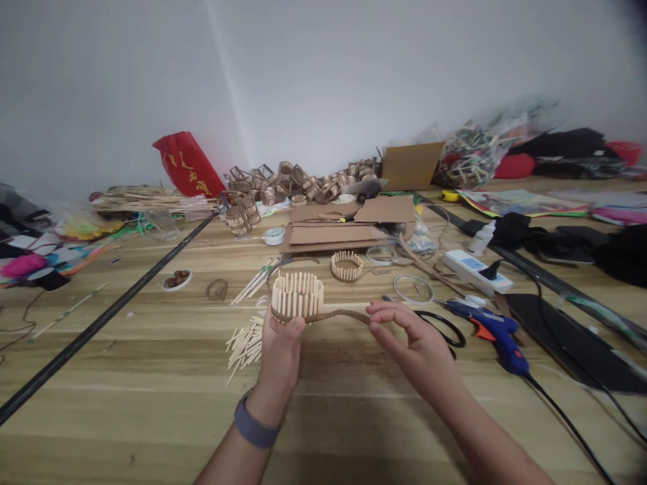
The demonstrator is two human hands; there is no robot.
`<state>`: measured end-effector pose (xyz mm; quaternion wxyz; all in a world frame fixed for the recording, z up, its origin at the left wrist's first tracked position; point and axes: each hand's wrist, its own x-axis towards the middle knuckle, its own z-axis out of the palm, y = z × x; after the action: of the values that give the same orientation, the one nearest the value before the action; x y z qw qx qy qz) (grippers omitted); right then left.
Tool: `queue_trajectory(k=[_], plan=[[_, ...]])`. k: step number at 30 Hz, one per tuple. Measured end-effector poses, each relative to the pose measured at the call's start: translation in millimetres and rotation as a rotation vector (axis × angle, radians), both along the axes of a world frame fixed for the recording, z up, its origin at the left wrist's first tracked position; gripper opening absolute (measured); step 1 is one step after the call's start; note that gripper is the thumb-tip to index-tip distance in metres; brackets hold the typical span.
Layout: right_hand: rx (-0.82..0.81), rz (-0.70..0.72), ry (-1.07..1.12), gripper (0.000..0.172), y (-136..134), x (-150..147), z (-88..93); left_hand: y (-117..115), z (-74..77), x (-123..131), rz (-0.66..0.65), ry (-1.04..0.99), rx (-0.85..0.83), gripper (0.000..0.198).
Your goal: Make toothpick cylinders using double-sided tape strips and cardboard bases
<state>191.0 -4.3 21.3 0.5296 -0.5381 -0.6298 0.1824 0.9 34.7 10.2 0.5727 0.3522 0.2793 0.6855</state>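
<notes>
1. A wooden floor (pixel 151 377) of pale planks runs back to a bare white wall, with craft clutter spread along the wall.
2. The stick ring (pixel 297 295), a round fence of short upright sticks on a brown band, is held up just above the floor, in the middle of the view.
3. The left hand (pixel 280 350) grips the ring from below. Its fingers (pixel 292 326) are closed on the band's lower edge, and a purple wristband (pixel 255 428) sits on the wrist.
4. A cardboard strip (pixel 344 314) trails from the ring to the right.
5. The right hand (pixel 412 340) meets the strip's far end with its fingers long and loosely spread. Thumb and forefinger seem to pinch the end, though the contact is too small to be sure.
6. Loose sticks (pixel 245 343) lie in a heap just left of the left hand.
7. A smaller ring (pixel 346 265) stands on the floor behind the held one.
8. Black scissors (pixel 445 327) and a blue glue gun (pixel 493 330) lie near the right hand, with a white power strip (pixel 472 268) beyond them.
9. Flat cardboard sheets (pixel 333 232) lie farther back, a pile of finished rings (pixel 298 185) lies by the wall, and a red bag (pixel 188 164) leans to the left of the pile.
</notes>
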Motion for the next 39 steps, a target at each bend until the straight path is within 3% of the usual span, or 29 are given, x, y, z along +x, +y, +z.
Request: queue_trajectory(k=[14, 20, 26, 30, 39], plan=[[0.008, -0.012, -0.055, 0.015, -2.7, -2.6, 0.1, -0.9, 0.0, -0.3, -0.025, 0.007, 0.012, 0.061], [0.087, -0.010, -0.066, 0.013, -4.4, -1.9, 1.4, 1.5, -5.9, -2.6, -0.049, -0.062, -0.040, 0.059], [0.200, 0.100, -0.149, 0.008, -13.3, -9.4, 9.1, 0.3, -10.6, -5.8, -0.288, -0.180, -0.131, 0.060], [0.243, 0.134, -0.166, 0.008, -16.9, -13.8, 11.1, -3.8, -13.5, -4.4, -0.412, -0.226, -0.087, 0.062], [0.171, 0.190, -0.082, 0.009, -19.0, -17.2, 15.3, -16.7, -20.3, -1.8, -0.655, -0.202, -0.156, 0.079]])
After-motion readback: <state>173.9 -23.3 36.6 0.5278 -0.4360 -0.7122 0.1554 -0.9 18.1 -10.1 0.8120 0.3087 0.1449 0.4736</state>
